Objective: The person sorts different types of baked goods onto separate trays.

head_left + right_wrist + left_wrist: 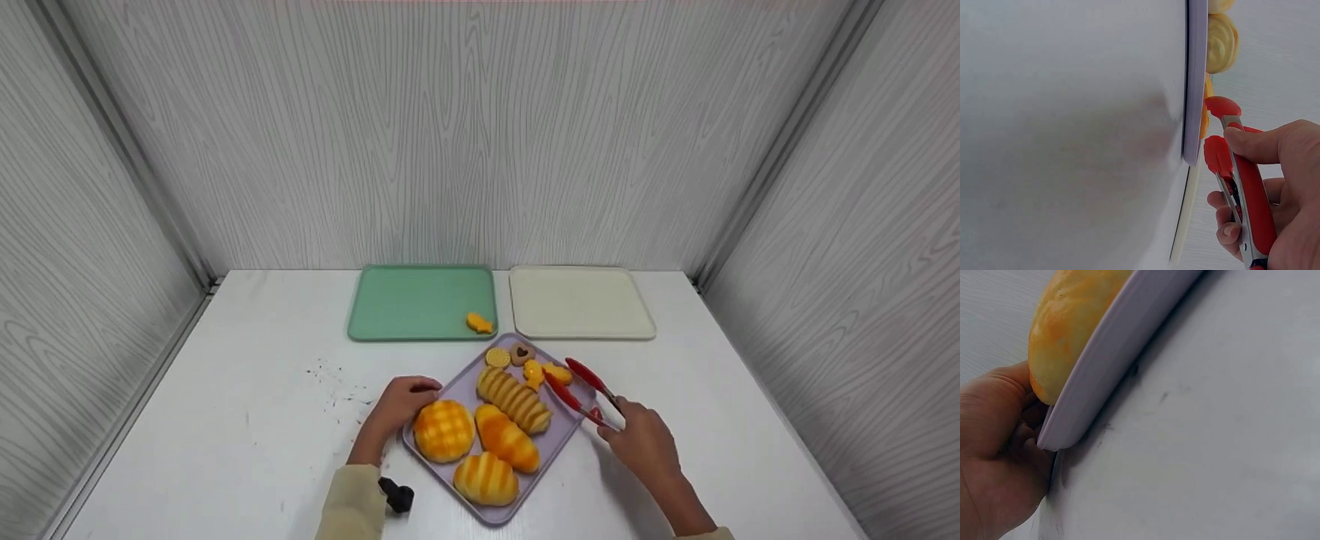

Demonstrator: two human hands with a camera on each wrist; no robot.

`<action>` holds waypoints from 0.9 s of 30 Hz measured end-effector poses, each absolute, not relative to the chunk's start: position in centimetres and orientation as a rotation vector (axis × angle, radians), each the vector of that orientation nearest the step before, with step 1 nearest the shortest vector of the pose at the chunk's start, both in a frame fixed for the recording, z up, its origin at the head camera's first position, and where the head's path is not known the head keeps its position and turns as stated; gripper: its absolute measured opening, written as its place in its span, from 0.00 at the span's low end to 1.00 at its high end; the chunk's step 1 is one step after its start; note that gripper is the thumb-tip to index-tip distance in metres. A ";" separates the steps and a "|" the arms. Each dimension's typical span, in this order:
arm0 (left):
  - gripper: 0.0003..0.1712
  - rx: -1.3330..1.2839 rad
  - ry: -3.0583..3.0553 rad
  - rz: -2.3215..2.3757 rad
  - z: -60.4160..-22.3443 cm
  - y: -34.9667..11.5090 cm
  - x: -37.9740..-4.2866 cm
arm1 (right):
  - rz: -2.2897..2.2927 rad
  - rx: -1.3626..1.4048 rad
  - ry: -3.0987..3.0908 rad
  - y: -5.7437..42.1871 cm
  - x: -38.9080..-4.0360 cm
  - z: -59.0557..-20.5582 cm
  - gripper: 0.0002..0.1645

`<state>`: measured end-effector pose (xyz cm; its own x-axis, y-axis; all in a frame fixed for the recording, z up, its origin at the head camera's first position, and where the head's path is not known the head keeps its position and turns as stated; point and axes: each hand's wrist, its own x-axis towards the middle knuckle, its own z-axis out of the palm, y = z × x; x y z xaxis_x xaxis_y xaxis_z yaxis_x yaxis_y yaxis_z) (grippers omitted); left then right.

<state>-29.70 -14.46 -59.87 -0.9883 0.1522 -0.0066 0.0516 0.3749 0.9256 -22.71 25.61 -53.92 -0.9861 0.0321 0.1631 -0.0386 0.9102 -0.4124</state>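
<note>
As the lilac tray (562, 431) is gripped by the left hand (401, 403), parted tongs (564, 394) are held in the right hand (643, 441); ahead-left of it, the orange biscuit (559, 373) between their tips, probably light and stiff, is best pinched mid-body.

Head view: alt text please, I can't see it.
The right hand holds open red-tipped tongs at a lilac tray of breads and biscuits; the left hand holds the tray's left edge. Beyond lie a cream tray and a green tray with one fish-shaped piece.
</note>
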 end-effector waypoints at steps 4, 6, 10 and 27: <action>0.12 0.200 2.523 1.707 -59.9 -14.5 -29.7 | 0.614 -0.015 -2.928 25.7 -22.7 -53.9 0.33; 0.12 0.213 2.525 1.706 -59.9 -14.5 -29.7 | 0.608 -0.011 -2.935 25.7 -22.6 -53.9 0.33; 0.11 0.223 2.537 1.696 -59.9 -14.5 -29.7 | 0.602 0.005 -2.948 25.6 -22.5 -53.8 0.32; 0.12 0.224 2.512 1.729 -59.8 -14.5 -29.6 | 0.636 0.032 -2.944 25.9 -23.0 -53.9 0.29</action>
<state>-29.61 -14.53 -59.76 -0.9858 0.1673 0.0137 0.0726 0.3511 0.9335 -23.00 25.88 -53.94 -0.9915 0.0067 0.1301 -0.0476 0.9109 -0.4099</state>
